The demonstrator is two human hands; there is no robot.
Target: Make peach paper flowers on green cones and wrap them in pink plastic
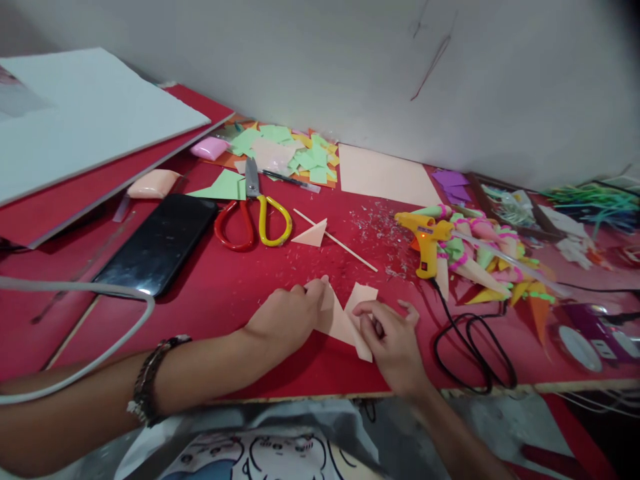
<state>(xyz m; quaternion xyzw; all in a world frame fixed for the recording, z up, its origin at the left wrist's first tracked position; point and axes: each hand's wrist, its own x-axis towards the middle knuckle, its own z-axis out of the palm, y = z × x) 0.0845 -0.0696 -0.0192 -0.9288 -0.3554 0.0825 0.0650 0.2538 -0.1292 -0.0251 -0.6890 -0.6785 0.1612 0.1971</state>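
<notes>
A peach piece of paper with folded edges lies near the table's front edge, between my hands. My left hand is closed on its left end, the fingertips pressed to the upper corner. On the right part, my right hand has its thumb and index finger curled onto the paper, with another finger lifted off. Just beyond them, a small peach paper triangle rests across a thin wooden stick. Scissors with one red and one yellow handle lie farther left, blades pointing away.
A yellow glue gun with a coiled black cord stands beside a pile of paper cones. At left are a black phone and a white cable. Green paper scraps and a peach sheet lie along the wall.
</notes>
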